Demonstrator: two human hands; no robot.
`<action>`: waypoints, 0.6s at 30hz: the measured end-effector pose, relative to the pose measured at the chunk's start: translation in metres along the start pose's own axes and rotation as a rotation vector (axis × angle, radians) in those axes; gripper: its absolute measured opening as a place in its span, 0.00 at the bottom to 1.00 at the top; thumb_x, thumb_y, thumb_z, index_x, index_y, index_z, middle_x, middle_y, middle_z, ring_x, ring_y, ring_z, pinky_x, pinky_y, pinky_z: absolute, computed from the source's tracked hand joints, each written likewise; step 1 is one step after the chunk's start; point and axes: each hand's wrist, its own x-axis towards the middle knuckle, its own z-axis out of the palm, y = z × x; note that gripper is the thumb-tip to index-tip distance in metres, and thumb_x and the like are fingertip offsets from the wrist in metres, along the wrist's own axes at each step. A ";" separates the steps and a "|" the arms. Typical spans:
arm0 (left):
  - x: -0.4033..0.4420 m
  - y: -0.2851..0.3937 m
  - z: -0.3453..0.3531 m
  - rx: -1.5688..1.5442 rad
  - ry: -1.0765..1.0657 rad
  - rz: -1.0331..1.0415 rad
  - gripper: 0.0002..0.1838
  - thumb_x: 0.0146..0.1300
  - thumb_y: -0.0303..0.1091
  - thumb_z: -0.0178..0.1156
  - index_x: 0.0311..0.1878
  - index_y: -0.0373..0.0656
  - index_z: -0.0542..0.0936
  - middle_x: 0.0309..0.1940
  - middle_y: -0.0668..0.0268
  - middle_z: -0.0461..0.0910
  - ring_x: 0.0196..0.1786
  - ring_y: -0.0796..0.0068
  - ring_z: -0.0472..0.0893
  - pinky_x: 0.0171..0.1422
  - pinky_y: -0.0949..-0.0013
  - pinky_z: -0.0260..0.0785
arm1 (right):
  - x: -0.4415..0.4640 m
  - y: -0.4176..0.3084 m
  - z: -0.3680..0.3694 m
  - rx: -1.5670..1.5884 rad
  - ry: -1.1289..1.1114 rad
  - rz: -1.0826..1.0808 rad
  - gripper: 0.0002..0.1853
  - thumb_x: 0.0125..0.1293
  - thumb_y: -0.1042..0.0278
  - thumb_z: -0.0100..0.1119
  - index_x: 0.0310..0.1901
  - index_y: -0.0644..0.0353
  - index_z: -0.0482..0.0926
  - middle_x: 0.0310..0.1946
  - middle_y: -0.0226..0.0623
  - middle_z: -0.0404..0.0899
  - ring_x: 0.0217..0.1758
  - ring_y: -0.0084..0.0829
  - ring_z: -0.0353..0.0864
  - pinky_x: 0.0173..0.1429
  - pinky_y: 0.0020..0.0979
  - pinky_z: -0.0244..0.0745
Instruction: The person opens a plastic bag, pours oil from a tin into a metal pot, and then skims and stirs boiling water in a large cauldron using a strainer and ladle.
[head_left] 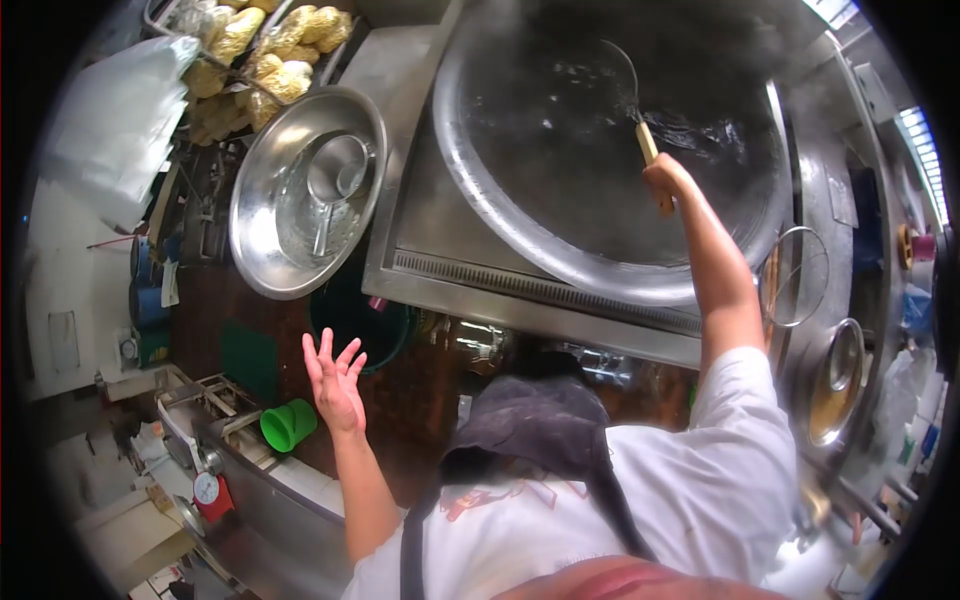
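Note:
My right hand (667, 184) is closed round the pale wooden handle of a long-handled skimmer (648, 143). Its curved metal end dips into the dark liquid of a very large round metal pot (520, 228), and steam hides part of the surface. Away from the pot, my left hand (337, 385) is held up with its fingers spread and holds nothing. Above that hand is a wide steel basin (257, 235), with a smaller metal bowl or ladle (338, 168) inside it.
Yellow bundles (290, 60) fill baskets at the upper left, beside stacked plastic sheets (120, 120). A green bucket (288, 425) stands left of my left arm. At the right are a wire hoop (800, 276) and a metal bowl (832, 385).

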 end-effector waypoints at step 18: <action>-0.029 0.017 -0.170 -0.186 -0.124 0.167 0.48 0.72 0.56 0.56 0.81 0.42 0.42 0.73 0.47 0.63 0.57 0.59 0.81 0.60 0.58 0.74 | -0.277 -0.075 0.173 1.069 -0.184 -0.261 0.09 0.64 0.67 0.64 0.31 0.56 0.74 0.19 0.28 0.72 0.17 0.26 0.74 0.21 0.33 0.75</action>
